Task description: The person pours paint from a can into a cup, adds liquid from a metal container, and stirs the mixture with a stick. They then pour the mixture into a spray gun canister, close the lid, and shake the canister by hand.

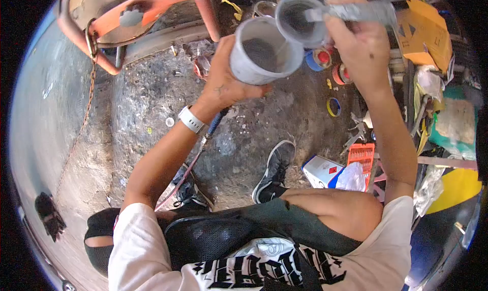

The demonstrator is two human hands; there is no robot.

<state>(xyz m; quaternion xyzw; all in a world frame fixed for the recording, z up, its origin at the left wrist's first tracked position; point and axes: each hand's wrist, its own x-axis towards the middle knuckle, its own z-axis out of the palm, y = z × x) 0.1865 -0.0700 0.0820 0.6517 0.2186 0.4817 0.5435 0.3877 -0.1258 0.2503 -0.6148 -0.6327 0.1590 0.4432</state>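
My left hand (221,73) is wrapped round a large translucent plastic cup (264,73), tilted so that dark grey contents show inside. Against its upper right rim leans a smaller plastic cup (304,39), tipped towards it and coated grey within. My right hand (359,52) is closed at the smaller cup's right side, together with a flat silver-grey stick (363,13) whose end reaches into that cup. Motion blurs the stick, and the fingers behind the small cup are partly hidden.
An orange metal frame (147,9) with a hanging chain (90,95) stands at left. A hose (189,170) runs below my left wrist. At right lie a tape roll (333,107), a white-and-blue can (321,172), an orange tray (362,154) and a cardboard box (426,34).
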